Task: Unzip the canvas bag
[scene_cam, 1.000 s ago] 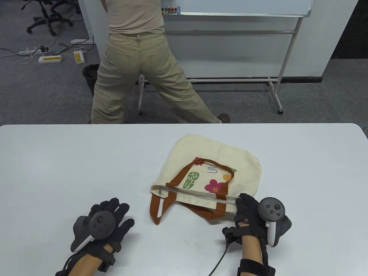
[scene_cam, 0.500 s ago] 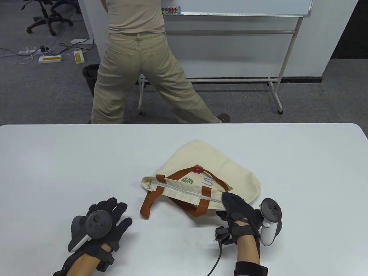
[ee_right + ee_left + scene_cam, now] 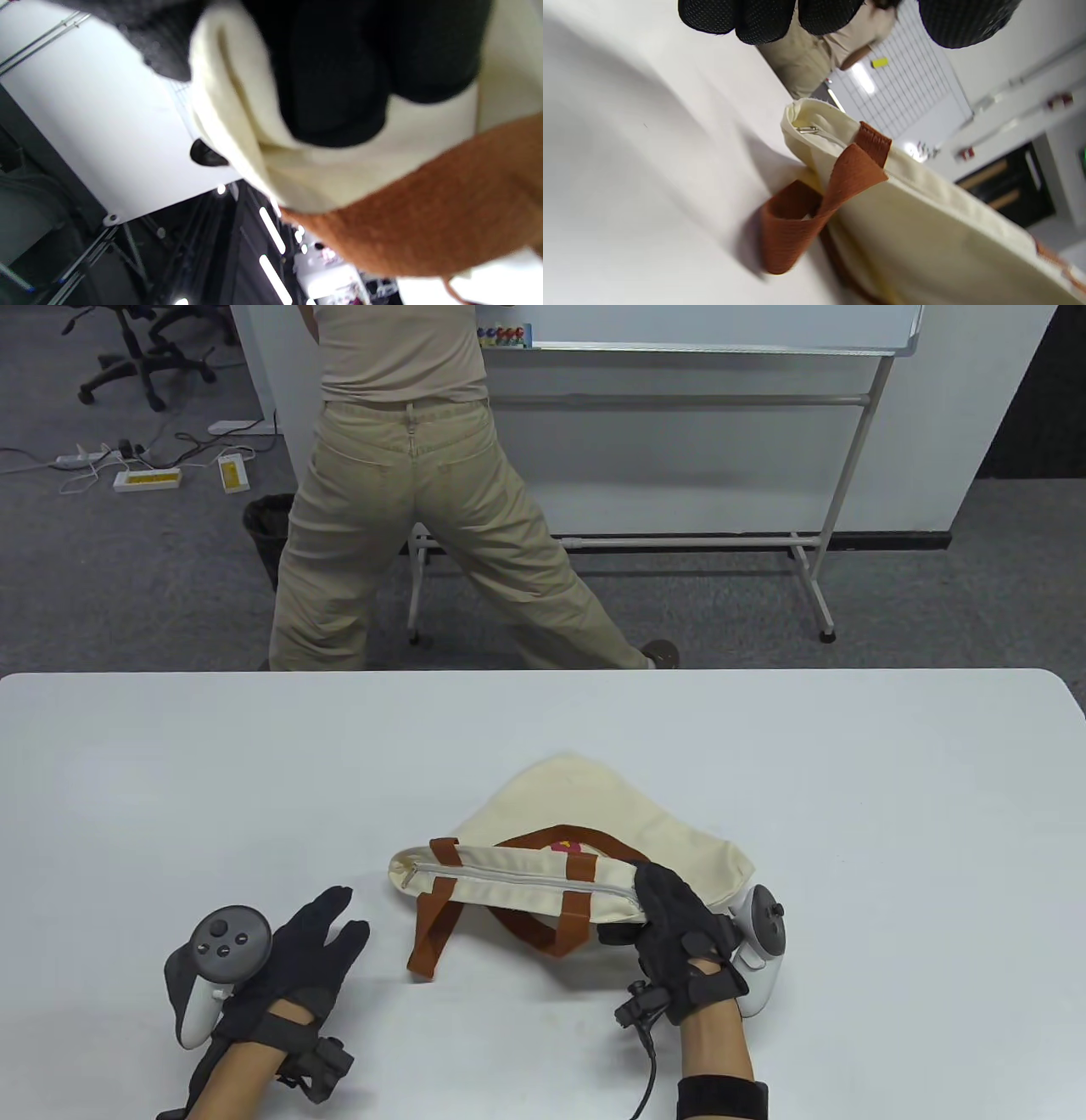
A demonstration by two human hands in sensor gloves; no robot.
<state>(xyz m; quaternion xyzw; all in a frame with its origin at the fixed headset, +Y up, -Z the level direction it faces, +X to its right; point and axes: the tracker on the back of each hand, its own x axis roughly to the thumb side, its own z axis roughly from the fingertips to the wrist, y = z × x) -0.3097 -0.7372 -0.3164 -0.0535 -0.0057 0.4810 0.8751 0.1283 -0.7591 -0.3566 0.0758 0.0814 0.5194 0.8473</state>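
Table view: right hand (image 3: 679,937) fingers grip canvas bag (image 3: 585,848) corner; left hand (image 3: 293,954) fingers extended; person (image 3: 407,475) behind table (image 3: 170,780).

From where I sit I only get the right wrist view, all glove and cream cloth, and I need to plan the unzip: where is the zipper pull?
Observer: The zipper pull sits at the left end of the canvas bag, the far end from the right hand, which grips the right end of the zipped edge.
Operator: Is the zipper open at all?
Observer: No, the zipper looks closed along its whole visible length.
Operator: Is the left hand on it?
Observer: No. The left hand is on the table left of the bag, fingers extended toward the pull, not touching it.
Operator: Anything near the pull?
Observer: A brown handle loops down just below it.
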